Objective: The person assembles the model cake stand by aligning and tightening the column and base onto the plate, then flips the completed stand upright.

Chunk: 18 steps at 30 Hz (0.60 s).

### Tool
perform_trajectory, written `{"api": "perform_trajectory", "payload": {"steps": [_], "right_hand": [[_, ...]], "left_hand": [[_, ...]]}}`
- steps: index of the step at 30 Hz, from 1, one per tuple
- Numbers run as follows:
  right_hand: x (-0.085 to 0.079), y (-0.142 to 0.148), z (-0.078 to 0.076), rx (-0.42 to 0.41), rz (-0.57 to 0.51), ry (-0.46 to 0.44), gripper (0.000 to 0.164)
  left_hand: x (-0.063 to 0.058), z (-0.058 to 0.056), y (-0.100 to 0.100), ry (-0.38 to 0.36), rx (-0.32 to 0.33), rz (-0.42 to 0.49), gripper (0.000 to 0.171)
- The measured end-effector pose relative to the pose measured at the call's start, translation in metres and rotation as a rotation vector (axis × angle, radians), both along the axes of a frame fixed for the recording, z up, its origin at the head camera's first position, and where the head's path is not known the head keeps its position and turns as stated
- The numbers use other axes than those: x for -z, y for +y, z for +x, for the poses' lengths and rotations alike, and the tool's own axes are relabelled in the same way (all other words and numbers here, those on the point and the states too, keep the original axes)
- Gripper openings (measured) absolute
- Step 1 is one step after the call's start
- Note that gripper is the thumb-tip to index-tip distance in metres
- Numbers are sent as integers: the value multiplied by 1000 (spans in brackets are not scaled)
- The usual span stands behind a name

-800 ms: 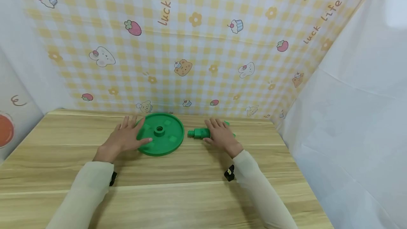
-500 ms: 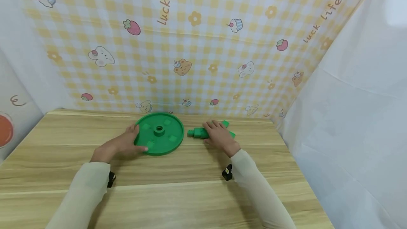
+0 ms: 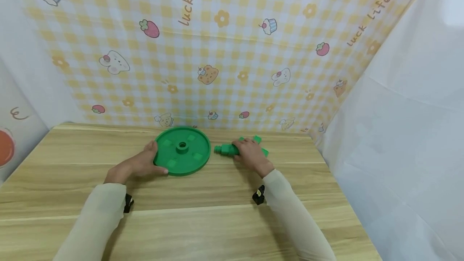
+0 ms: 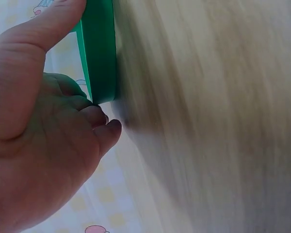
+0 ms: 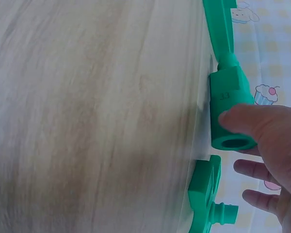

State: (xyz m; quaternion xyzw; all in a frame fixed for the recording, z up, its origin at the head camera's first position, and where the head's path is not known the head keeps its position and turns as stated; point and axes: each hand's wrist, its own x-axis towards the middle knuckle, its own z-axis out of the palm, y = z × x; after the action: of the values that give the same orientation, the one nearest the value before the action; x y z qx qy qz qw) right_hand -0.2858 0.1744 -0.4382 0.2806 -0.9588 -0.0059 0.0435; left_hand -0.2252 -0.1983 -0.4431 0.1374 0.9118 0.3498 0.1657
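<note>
A round green disc (image 3: 195, 160) with a raised rim and a hollow hub in the middle lies at the back of the table. My left hand (image 3: 143, 163) grips its left edge, thumb at the near rim, fingers curled at the far side; in the left wrist view the thumb (image 4: 43, 29) reaches along the rim. To the right, my right hand (image 3: 251, 156) holds a green cylindrical part (image 5: 228, 104) with a narrow ridged end pointing at the disc. The thumb presses its side near an open round socket. Another green piece (image 5: 201, 194) with a ridged stub lies close beside that hand.
The wooden table (image 3: 188, 228) ends at a yellow checked cloth (image 3: 232, 55) right behind the green parts. White sheets (image 3: 406, 132) hang along the right side and the left. Small black devices (image 3: 259, 195) sit at both wrists.
My left hand has drawn back from over the disc to its left edge and taken hold there. My right hand's fingers have closed round the cylindrical part; the green pieces lie about where they were.
</note>
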Motion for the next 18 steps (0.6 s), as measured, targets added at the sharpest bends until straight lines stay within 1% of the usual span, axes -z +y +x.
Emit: {"api": "perform_trajectory", "payload": {"steps": [3, 6, 12, 18], "right_hand": [[-1, 1, -1, 12, -26, 3, 52], [-1, 2, -2, 23, -76, -6, 52], [-4, -1, -3, 49, -249, -54, 49], [-11, -11, -4, 25, -406, -109, 44]], "left_hand": [[-1, 0, 2, 3, 3, -1, 120], [0, 0, 4, 7, 7, -1, 119], [3, -4, 8, -7, 13, 3, 115], [1, -4, 13, -9, 16, 16, 115]]}}
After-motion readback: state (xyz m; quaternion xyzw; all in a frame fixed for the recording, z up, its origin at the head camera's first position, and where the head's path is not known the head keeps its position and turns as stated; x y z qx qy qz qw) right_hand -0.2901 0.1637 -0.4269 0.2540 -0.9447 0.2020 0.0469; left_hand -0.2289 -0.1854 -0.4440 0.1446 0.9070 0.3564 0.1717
